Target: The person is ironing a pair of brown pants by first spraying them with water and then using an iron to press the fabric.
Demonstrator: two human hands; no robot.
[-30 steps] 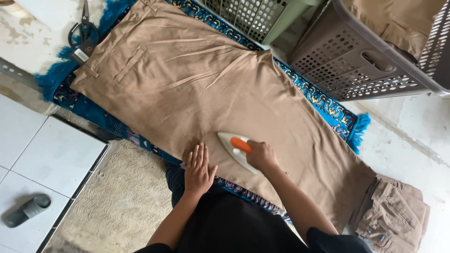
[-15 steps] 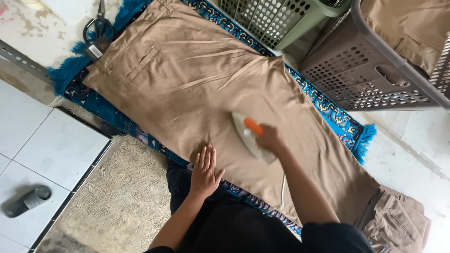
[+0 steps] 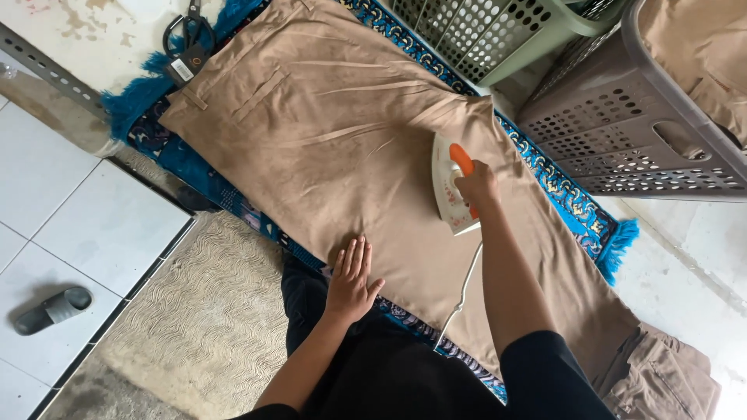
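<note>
- Tan trousers (image 3: 342, 155) lie spread flat on a blue patterned rug (image 3: 560, 194), waistband toward the upper left, legs running down to the lower right
- White iron (image 3: 450, 187) with an orange handle rests on the trousers near the fabric's upper edge, tip pointing up
- Right hand (image 3: 476, 187) is clamped around the iron's orange handle, fingers wrapped shut on it
- Left hand (image 3: 350, 281) lies flat on the cloth near its lower edge, fingers spread apart, palm down, holding nothing
- White cord (image 3: 464, 292) trails from the iron down across the fabric beside the right forearm
- 2 laundry baskets stand just past the rug's far edge: a green basket (image 3: 498, 31) and a grey basket (image 3: 622, 124) holding tan cloth, both close to the iron
- Black scissors (image 3: 187, 35) lie at the rug's upper left corner, beside the waistband
- Folded tan garment (image 3: 661, 377) sits at the lower right, touching the trouser hems
- Beige mat (image 3: 202, 327) lies under the person's knees; a grey slipper (image 3: 53, 309) sits on the white tiles, well apart
</note>
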